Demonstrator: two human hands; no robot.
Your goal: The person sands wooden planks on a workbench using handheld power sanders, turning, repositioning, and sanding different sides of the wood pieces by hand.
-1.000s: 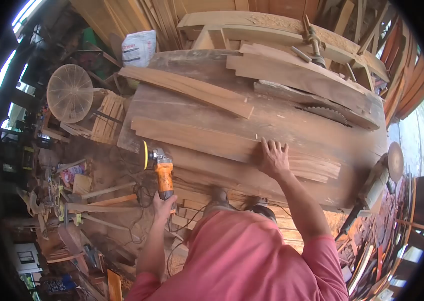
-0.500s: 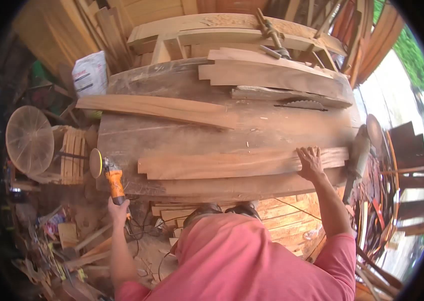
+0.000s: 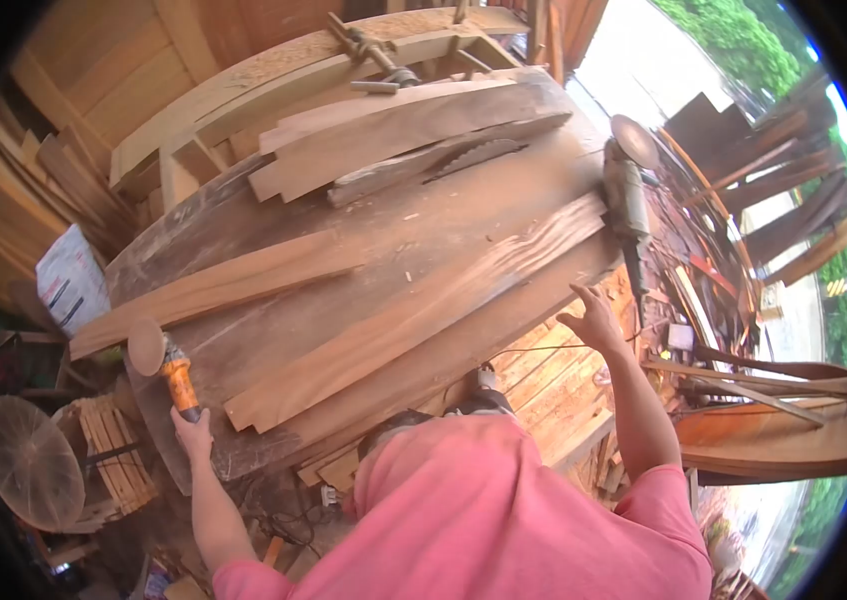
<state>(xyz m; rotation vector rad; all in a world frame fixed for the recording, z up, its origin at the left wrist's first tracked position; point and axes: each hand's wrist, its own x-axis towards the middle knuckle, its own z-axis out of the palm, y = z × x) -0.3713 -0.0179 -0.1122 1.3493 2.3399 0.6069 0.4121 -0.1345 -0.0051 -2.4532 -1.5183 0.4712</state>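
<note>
My left hand (image 3: 192, 432) is wrapped round the dark handle end of an orange angle grinder (image 3: 179, 381). The grinder's round sanding disc (image 3: 146, 347) points up and away from me over the left end of the workbench. A long notched wooden board (image 3: 403, 310) lies along the near side of the bench, with another plank (image 3: 423, 355) against its near edge. My right hand (image 3: 595, 318), empty with fingers apart, hovers by the bench's near right edge, off the board.
A narrow plank (image 3: 233, 285) crosses the bench's left half. Farther back are stacked boards (image 3: 393, 130), a toothed saw blade (image 3: 478, 155) and a clamp (image 3: 378, 55). A second grinder (image 3: 626, 205) rests at the right edge. Left stand a round fan (image 3: 31, 463) and white sack (image 3: 73, 280).
My right hand has lifted off the board and moved to the bench's near edge. The view has turned to the right. The grinder stays in my left hand.
</note>
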